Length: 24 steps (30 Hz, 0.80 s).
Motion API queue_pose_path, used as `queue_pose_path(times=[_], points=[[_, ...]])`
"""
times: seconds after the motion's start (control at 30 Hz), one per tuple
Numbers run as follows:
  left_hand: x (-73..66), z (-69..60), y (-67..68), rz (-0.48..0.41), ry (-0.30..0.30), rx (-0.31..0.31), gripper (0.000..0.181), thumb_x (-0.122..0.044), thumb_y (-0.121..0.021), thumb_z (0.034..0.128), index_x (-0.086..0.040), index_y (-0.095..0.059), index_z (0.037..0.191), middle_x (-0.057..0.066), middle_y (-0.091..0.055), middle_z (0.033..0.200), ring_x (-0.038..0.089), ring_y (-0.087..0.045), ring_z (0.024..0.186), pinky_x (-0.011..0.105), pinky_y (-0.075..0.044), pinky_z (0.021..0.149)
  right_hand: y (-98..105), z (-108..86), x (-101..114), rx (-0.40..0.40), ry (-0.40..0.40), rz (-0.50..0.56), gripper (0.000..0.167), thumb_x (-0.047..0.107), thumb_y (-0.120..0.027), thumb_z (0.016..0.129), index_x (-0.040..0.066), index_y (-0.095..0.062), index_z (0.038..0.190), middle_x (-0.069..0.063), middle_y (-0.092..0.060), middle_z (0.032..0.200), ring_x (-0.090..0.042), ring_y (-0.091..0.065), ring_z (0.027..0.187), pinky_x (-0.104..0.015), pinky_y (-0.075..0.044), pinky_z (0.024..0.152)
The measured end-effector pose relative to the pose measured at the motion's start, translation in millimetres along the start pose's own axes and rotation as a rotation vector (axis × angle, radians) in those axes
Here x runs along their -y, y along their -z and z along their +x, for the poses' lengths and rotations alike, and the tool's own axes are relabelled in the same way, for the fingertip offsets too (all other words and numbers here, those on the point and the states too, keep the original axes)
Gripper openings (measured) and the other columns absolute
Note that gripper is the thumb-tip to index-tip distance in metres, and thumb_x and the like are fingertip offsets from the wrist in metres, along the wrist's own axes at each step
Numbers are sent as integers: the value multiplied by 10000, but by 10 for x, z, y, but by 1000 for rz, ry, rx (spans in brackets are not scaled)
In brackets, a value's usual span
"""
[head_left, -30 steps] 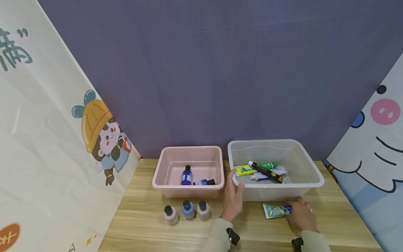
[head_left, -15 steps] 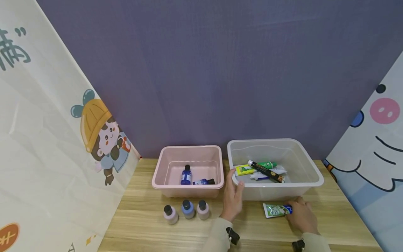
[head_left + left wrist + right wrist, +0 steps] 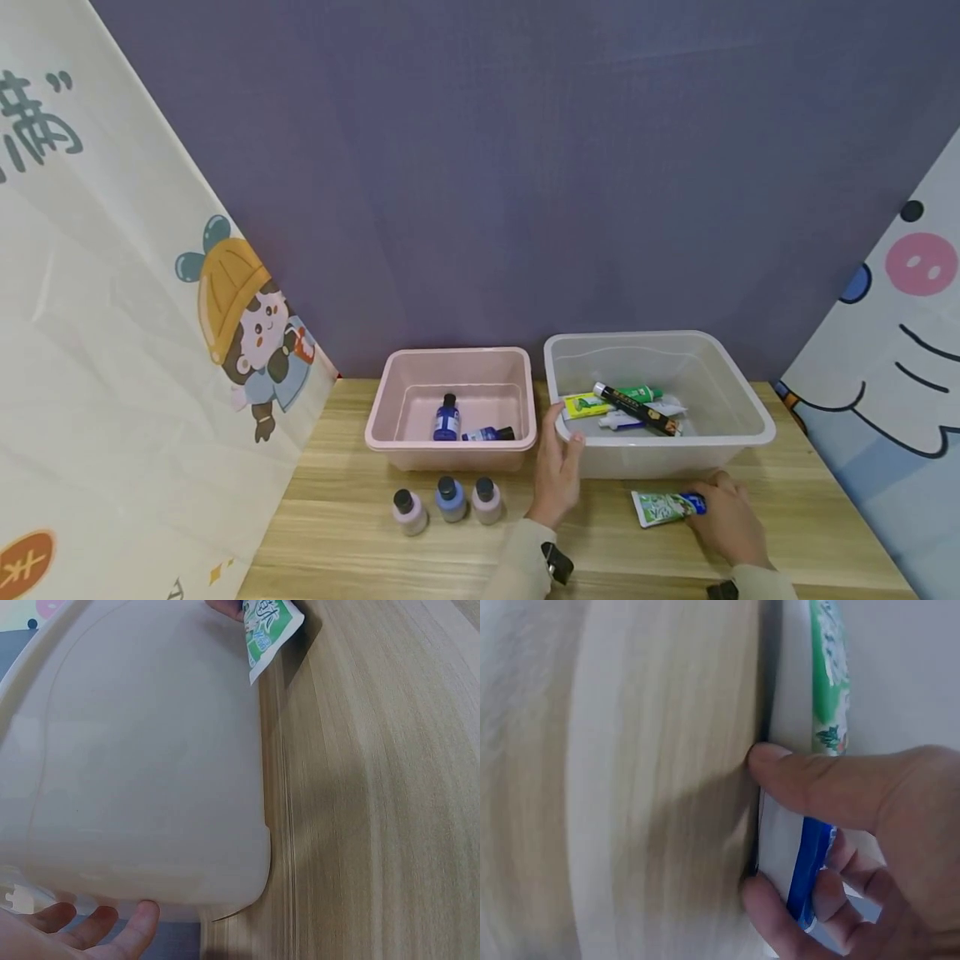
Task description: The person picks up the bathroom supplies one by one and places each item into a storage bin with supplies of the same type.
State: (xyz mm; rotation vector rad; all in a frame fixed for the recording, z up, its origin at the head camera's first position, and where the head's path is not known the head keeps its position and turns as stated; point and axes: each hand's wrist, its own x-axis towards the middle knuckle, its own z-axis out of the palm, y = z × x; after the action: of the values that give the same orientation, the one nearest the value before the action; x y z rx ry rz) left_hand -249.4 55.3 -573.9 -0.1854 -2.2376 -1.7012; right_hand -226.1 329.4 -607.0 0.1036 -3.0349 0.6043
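A green-and-white toothpaste tube (image 3: 660, 509) with a blue cap end lies in front of the translucent white bin (image 3: 660, 458). My right hand (image 3: 727, 518) pinches it near the cap; in the right wrist view, the thumb and fingers close around the tube (image 3: 830, 682). Its flat tail (image 3: 274, 637) stands off the table in the left wrist view. My left hand (image 3: 555, 475) rests against the front left corner of that bin, fingers fairly straight. Inside the bin lie a yellow-and-green tube (image 3: 588, 406), a black tube or narrow box (image 3: 637, 408) and a white-and-blue tube (image 3: 622, 422).
To the left stands a pink bin (image 3: 457, 454) with two dark blue bottles (image 3: 446, 421) inside. Before it stand a pink bottle (image 3: 410, 517), a blue bottle (image 3: 451, 502) and another pink bottle (image 3: 487, 504). A blue-grey cloth (image 3: 465, 183) hangs behind the wooden table (image 3: 337, 542).
My right hand and the toothpaste tube have shifted slightly right and toward me, the tube tilting a little. The left hand keeps its place on the bin.
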Motion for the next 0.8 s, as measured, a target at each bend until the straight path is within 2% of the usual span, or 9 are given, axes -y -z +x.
queue_pose_path(times=[0.17,0.27,0.47,0.6,0.8], points=[[-12,1,5,-12,-13,0,525,-337,-483,1062,-356,-309,1557,34,-442,1602,335,-475,1430,524,-389,1177,-18,-15,5,-36,17,-66,377,164,-883,702,106,-772,1057,-226,-596,1157,-475,-502,1024,-642,-452,820],[-8,3,2,-12,-16,1,526,-334,-481,1062,-354,-307,1558,37,-450,1596,301,-488,1419,515,-400,1170,-13,-22,14,-54,34,-84,379,180,-886,702,112,-776,1058,-212,-600,1168,-484,-500,1048,-662,-430,837],[26,5,-7,-15,-11,5,534,-325,-489,1059,-368,-300,1557,38,-441,1604,231,-477,1421,487,-393,1183,20,-32,29,-77,84,-100,387,194,-895,690,99,-775,1045,-172,-651,1093,-475,-592,1022,-701,-426,888],[29,7,1,-16,-10,3,535,-324,-493,1059,-369,-302,1556,36,-441,1604,215,-474,1420,480,-389,1187,49,-38,26,-90,102,-99,397,205,-901,678,101,-776,1040,-155,-679,1084,-462,-630,1007,-687,-457,855],[8,-6,0,-14,-11,-3,530,-333,-490,1060,-366,-307,1556,10,-443,1600,295,-482,1427,509,-389,1181,177,-86,49,-112,122,-89,422,219,-906,683,87,-776,1062,-149,-688,1073,-442,-653,976,-664,-476,844]])
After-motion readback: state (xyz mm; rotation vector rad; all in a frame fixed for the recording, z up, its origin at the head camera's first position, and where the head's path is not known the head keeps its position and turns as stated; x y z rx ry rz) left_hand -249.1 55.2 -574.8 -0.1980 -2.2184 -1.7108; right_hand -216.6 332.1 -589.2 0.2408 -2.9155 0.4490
